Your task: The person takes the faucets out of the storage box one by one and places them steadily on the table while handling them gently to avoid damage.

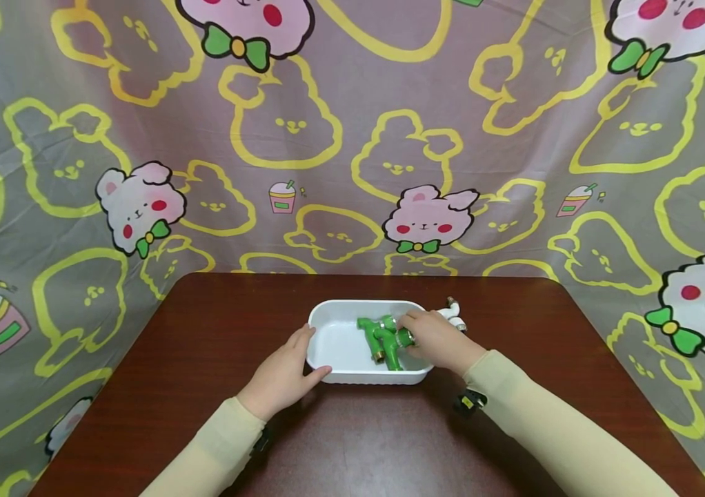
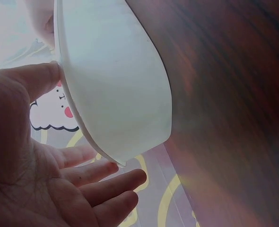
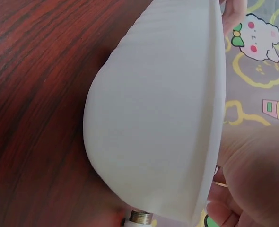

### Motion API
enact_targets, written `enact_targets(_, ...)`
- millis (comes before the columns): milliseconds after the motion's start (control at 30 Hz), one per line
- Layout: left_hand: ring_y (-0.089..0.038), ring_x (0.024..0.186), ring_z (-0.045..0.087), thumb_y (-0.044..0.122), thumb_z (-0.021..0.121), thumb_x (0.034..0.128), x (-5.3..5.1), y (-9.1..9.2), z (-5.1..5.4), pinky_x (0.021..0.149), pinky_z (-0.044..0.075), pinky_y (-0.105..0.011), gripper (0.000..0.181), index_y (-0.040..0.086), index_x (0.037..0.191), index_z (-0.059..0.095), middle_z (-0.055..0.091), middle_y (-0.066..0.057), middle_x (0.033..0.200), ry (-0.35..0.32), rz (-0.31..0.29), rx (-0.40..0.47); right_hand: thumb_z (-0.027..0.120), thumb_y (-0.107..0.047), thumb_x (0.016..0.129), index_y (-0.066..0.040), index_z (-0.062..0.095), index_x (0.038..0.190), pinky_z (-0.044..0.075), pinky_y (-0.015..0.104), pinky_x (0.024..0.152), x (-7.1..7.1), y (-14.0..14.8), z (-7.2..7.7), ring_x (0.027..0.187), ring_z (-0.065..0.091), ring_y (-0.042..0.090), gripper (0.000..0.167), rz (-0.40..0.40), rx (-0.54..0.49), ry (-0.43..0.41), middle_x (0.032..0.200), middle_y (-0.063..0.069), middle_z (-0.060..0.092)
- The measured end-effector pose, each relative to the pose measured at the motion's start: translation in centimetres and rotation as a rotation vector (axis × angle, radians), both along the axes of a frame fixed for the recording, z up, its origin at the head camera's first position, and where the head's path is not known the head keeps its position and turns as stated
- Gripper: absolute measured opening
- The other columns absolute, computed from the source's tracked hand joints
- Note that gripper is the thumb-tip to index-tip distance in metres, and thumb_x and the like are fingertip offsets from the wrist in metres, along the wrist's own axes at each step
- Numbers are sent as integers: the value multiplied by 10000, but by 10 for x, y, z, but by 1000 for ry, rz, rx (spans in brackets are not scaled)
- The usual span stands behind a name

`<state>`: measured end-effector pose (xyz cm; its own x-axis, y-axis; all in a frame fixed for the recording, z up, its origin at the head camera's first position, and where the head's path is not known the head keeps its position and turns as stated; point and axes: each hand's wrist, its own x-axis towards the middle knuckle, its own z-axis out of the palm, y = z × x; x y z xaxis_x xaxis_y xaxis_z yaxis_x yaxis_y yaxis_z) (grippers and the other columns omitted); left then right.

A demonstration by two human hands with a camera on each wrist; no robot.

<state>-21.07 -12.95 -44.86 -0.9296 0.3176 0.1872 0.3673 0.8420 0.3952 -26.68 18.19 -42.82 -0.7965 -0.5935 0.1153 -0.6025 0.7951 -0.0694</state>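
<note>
A white oval tray (image 1: 361,377) stands on the table with several green pipe fittings (image 1: 372,339) in its right part; one shows a brass threaded end. My left hand (image 1: 278,376) touches the tray's left end. In the left wrist view its thumb (image 2: 42,78) rests against the rim and the other fingers stretch loosely outside it. Over the right end, my right hand (image 1: 442,338) reaches inside with curled fingers and grips a green fitting with a metal ring (image 1: 405,337). The tray wall hides most of those fingers in the right wrist view.
White pipe fittings (image 1: 450,312) lie on the table just beyond the tray's right end; a brass thread (image 3: 140,217) shows below the tray in the right wrist view. The dark brown table (image 1: 216,324) backs onto a patterned cloth (image 1: 340,186) at the rear and both sides.
</note>
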Motion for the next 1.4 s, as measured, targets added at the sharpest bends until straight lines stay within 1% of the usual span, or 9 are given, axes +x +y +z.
enact_targets(133, -406, 1298, 600, 416, 769, 926, 0, 0, 0, 1016, 535, -502, 821, -65, 1501, 433, 458, -287, 1545, 6, -2, 0, 897, -199, 809, -89, 715, 1160, 550, 429, 899, 1, 1, 1, 950, 670, 174, 410, 19, -4, 24, 1074, 40, 710)
enact_targets(367, -411, 1291, 604, 423, 765, 927, -1, 0, -1, 1016, 534, -506, 823, -64, 1501, 432, 458, -289, 1544, 6, -2, 2, 890, -167, 815, -86, 709, 1166, 568, 398, 913, 2, 3, 1, 975, 683, 187, 403, 32, -51, 27, 1090, 43, 710)
enact_targets(633, -413, 1293, 602, 424, 764, 927, -1, 0, -1, 1018, 533, -507, 825, -66, 1500, 430, 460, -292, 1541, 8, -3, -1, 865, -137, 841, -59, 694, 1185, 580, 367, 915, 3, 5, 2, 1020, 678, 188, 392, 60, -104, -17, 1122, 63, 690)
enact_targets(767, -411, 1293, 602, 418, 766, 928, -1, 0, -1, 1017, 534, -506, 820, -61, 1503, 430, 459, -288, 1543, 2, 0, -2, 861, -136, 847, -57, 696, 1186, 581, 361, 909, 3, 6, 1, 1025, 676, 187, 385, 78, -117, -11, 1129, 70, 687)
enact_targets(900, -410, 1300, 598, 407, 765, 931, -1, 0, 0, 1020, 533, -508, 813, -59, 1506, 428, 453, -288, 1549, -10, 5, 1, 860, -151, 851, -68, 703, 1187, 585, 345, 885, 2, 6, 0, 992, 680, 169, 381, 90, -116, 11, 1120, 61, 687)
enact_targets(1067, -414, 1304, 594, 409, 772, 924, 1, -1, 0, 1022, 529, -516, 822, -59, 1507, 429, 456, -292, 1545, -10, 5, 5, 866, -166, 845, -88, 713, 1194, 592, 325, 843, 3, 6, 1, 931, 689, 140, 389, 81, -103, 26, 1105, 41, 688)
enact_targets(1233, -417, 1299, 597, 413, 772, 923, 0, 0, 0, 1019, 531, -517, 829, -61, 1508, 425, 456, -294, 1544, -2, 2, 3, 859, -166, 854, -101, 707, 1221, 592, 327, 878, 3, 6, -2, 975, 682, 134, 403, 48, -109, -29, 1151, 42, 679)
enact_targets(1333, -415, 1300, 597, 419, 768, 925, 0, 0, -1, 1019, 532, -513, 831, -58, 1511, 422, 452, -291, 1549, -2, 4, 2, 858, -159, 853, -89, 703, 1221, 591, 329, 881, 3, 7, -4, 986, 674, 140, 406, 49, -120, -37, 1163, 54, 672)
enact_targets(1400, -415, 1299, 597, 419, 767, 926, 0, 0, -1, 1017, 533, -511, 829, -59, 1510, 423, 451, -291, 1549, 1, 4, 2, 857, -153, 850, -81, 702, 1215, 591, 323, 869, 2, 7, -5, 978, 670, 138, 403, 56, -122, -23, 1159, 57, 671)
